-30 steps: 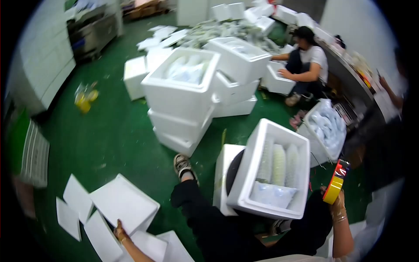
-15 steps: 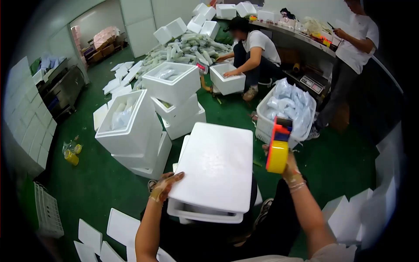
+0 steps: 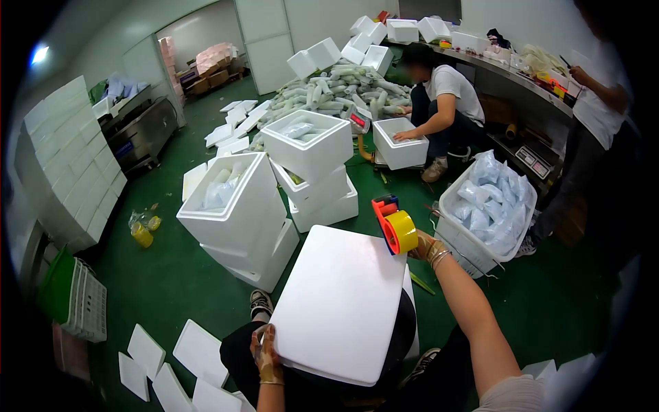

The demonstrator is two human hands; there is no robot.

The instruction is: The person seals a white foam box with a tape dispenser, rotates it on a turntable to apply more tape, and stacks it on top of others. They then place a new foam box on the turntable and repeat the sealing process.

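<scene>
A white foam lid lies over a box between my knees and hides most of it. My left hand, in a stained glove, presses against the lid's near left edge with its fingers apart. At the lid's far right corner, my right hand is closed on a red tape dispenser with a roll of yellow tape. The dispenser is at the lid's corner; the hand's fingers are partly hidden behind it.
Stacked open foam boxes stand ahead on the left. A crate of bagged ice packs is at the right. One person crouches by a foam box and wrapped produce; another person stands right. Loose lids lie lower left.
My right hand has brought the tape dispenser left and down to the lid's far corner. My left hand has moved down along the lid's left edge. The view has shifted left.
</scene>
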